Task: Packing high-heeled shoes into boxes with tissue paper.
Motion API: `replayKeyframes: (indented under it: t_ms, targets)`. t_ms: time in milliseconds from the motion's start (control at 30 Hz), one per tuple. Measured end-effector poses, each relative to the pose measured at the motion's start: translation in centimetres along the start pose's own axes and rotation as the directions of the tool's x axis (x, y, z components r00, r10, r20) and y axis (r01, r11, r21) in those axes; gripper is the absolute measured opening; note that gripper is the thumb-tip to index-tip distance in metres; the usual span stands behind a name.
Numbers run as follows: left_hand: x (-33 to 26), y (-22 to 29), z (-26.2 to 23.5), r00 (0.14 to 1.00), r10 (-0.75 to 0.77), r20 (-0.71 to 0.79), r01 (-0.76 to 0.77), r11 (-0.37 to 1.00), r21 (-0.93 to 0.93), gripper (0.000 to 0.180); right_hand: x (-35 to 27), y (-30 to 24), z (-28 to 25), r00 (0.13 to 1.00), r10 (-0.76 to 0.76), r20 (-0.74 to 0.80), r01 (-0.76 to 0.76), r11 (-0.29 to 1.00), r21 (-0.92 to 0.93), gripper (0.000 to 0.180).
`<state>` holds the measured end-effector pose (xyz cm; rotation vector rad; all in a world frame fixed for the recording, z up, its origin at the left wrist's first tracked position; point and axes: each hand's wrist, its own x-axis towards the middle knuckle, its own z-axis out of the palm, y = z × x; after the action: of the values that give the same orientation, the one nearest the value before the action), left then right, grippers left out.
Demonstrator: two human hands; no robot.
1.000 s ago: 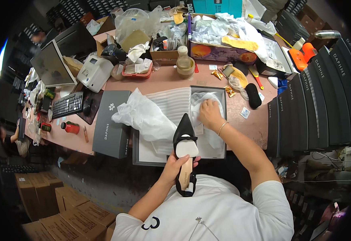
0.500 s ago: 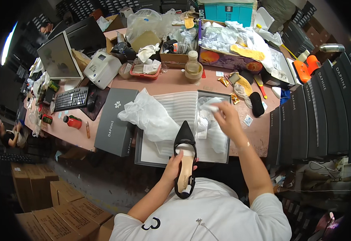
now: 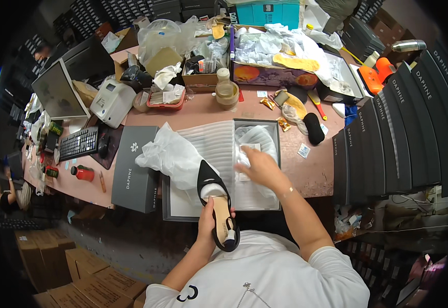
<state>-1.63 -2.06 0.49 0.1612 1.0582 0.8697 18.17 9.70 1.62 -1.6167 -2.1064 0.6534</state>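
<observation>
A black pointed slingback shoe (image 3: 209, 176) with a beige insole rests in my left hand (image 3: 206, 225), its toe pointing away from me and its strap end near my shirt. White stuffing shows inside the toe part. My right hand (image 3: 263, 168) is over the right side of an open grey shoebox (image 3: 279, 169), fingers apart and apparently holding nothing. Below it lies a bundle in white wrapping (image 3: 259, 136), with a pale label partly covered by my fingers. Crumpled white tissue paper (image 3: 168, 154) and a ribbed white foam sheet (image 3: 211, 137) spread over the box's left side.
A grey box lid (image 3: 131, 177) stands left of the shoebox. Stacked grey shoeboxes (image 3: 383, 146) rise at the right. Behind are a jar (image 3: 227, 95), a red tray (image 3: 167, 105), a carton of paper (image 3: 275, 74) and a black pouch (image 3: 314, 128). A keyboard (image 3: 79, 143) lies left.
My right hand has come down and left toward the wrapped bundle; the white piece it held no longer shows in it. The shoe in my left hand has shifted left and tilted. The view has shifted.
</observation>
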Motion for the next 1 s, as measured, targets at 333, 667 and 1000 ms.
replayKeyframes:
  t_ms: [333,667,1000]
  targets:
    - [1.3,2.0,1.1,0.988,0.096,0.12,-0.073,0.98,-0.183,0.053,-0.6,-1.0,-0.2,0.996,-0.066,0.054,0.049,0.959,0.278,0.033]
    - [0.4,1.4,2.1,0.983,0.092,0.157,-0.06,0.978,-0.2,0.07,-4.7,-7.8,1.7,0.933,-0.338,-0.123,0.358,0.907,0.223,0.029]
    - [-0.2,1.3,2.5,0.961,0.115,0.253,-0.07,0.982,-0.177,0.07,-5.1,-6.0,1.1,0.806,-0.551,-0.217,0.58,0.808,0.1,0.017]
